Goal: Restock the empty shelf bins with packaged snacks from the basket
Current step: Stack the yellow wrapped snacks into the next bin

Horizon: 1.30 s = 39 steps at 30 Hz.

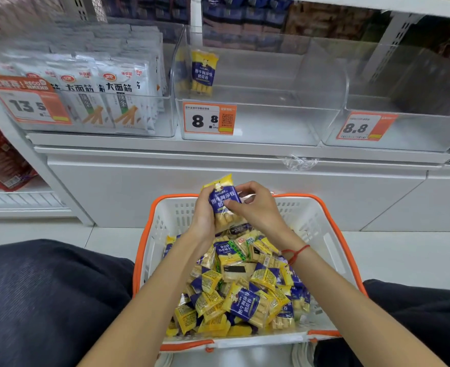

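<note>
Two-handed grip on snack packet (222, 201), lower end hidden by left hand (204, 217) and right hand (255, 207)

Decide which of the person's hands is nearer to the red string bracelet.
Right. The bracelet sits on the right wrist, just below the right hand. The left hand is further off, across the snack packet both hands hold.

Both forearms are bare, with no sleeves showing. A thin red string bracelet (295, 253) with a loose knotted end circles the right wrist. Dark navy trousers (46, 295) cover both knees.
</note>
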Available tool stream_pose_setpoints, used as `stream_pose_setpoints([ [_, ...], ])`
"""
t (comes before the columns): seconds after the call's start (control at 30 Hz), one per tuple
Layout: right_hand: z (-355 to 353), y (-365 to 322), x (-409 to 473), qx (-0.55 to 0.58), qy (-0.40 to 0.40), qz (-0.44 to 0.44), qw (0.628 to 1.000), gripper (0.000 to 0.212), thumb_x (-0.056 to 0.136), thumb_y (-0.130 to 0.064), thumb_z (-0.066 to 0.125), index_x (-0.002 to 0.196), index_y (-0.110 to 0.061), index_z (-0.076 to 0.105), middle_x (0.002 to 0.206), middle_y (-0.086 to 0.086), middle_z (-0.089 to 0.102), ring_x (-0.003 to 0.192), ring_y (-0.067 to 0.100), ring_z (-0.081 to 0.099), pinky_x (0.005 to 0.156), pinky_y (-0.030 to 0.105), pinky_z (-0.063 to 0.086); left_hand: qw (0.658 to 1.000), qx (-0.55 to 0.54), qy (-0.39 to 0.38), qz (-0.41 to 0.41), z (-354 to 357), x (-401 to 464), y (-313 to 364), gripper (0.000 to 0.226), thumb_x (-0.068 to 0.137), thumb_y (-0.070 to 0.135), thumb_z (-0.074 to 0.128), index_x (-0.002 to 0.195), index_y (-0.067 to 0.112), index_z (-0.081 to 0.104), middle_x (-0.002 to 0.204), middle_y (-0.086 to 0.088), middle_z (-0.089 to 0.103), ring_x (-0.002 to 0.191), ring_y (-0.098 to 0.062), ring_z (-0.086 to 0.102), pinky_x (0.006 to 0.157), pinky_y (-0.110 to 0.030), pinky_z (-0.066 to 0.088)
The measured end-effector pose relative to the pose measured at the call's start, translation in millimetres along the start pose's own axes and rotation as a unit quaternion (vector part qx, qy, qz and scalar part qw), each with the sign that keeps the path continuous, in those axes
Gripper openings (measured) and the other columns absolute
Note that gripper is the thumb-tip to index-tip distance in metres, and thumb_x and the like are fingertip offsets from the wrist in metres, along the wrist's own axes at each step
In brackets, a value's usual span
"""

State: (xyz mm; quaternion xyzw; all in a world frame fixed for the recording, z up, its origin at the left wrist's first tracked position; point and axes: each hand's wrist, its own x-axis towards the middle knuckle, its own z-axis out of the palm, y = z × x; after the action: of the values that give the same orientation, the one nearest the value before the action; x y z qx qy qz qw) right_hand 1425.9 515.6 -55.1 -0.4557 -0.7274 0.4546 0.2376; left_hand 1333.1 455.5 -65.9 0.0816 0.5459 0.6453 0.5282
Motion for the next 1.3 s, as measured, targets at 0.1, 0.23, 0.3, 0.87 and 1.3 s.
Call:
stream_pose_setpoints([
  [0.1, -16, -20, 8, 0.036, -0.030, 0.031, 0.998, 0.053, 0.085, -0.029, 0.070, 0.130, -0.015, 0.046, 0.120, 0.003, 0.051, 0.097, 0.016, 0.054, 0.077, 0.027, 0.043, 0.999, 0.006, -0.012, 0.039, 12, 0, 22, 0.028, 0.097, 0.025, 0.037, 0.089, 0.014, 0.062, 0.076, -0.006, 0.069, 0.067, -0.018, 0.065, 0.062, -0.028, 0.054],
  [0.23, -31, -47, 20, 0.039, -0.100, 0.046, 0.993, 0.040, 0.099, -0.030, 0.047, 0.137, -0.019, 0.041, 0.127, -0.003, 0.054, 0.110, 0.016, 0.054, 0.089, 0.030, 0.043, 0.996, 0.055, -0.015, 0.070, 27, -2, 50, 0.024, 0.093, 0.016, 0.038, 0.082, 0.014, 0.059, 0.072, -0.005, 0.065, 0.068, -0.021, 0.057, 0.064, -0.029, 0.048],
  [0.3, -37, -63, 27, 0.026, -0.096, 0.029, 0.995, 0.026, 0.102, -0.025, 0.038, 0.126, -0.019, 0.047, 0.120, 0.000, 0.055, 0.106, 0.016, 0.053, 0.096, 0.033, 0.041, 0.991, 0.092, -0.025, 0.090, 31, -2, 62, 0.026, 0.093, 0.014, 0.038, 0.074, 0.016, 0.056, 0.054, 0.004, 0.063, 0.061, -0.016, 0.053, 0.057, -0.024, 0.044],
  [0.87, -78, -148, 100, 0.117, -0.113, -0.061, 0.985, 0.039, 0.094, -0.032, 0.057, 0.130, -0.019, 0.048, 0.115, -0.002, 0.065, 0.100, 0.012, 0.065, 0.080, 0.024, 0.054, 0.894, 0.364, -0.080, 0.249, 49, 22, 214, 0.036, 0.091, 0.020, 0.059, 0.123, 0.024, 0.045, 0.112, 0.006, 0.060, 0.088, 0.003, 0.057, 0.065, -0.011, 0.043],
  [1.3, -54, -156, 240, 0.032, -0.190, -0.049, 0.980, 0.020, 0.094, -0.011, 0.058, 0.107, -0.025, 0.059, 0.102, -0.006, 0.067, 0.085, 0.000, 0.065, 0.070, 0.018, 0.055, 0.533, 0.806, 0.043, 0.254, 61, 146, 280, 0.045, 0.075, 0.059, 0.065, 0.096, 0.023, 0.049, 0.095, -0.002, 0.060, 0.092, -0.025, 0.058, 0.075, -0.030, 0.042],
])
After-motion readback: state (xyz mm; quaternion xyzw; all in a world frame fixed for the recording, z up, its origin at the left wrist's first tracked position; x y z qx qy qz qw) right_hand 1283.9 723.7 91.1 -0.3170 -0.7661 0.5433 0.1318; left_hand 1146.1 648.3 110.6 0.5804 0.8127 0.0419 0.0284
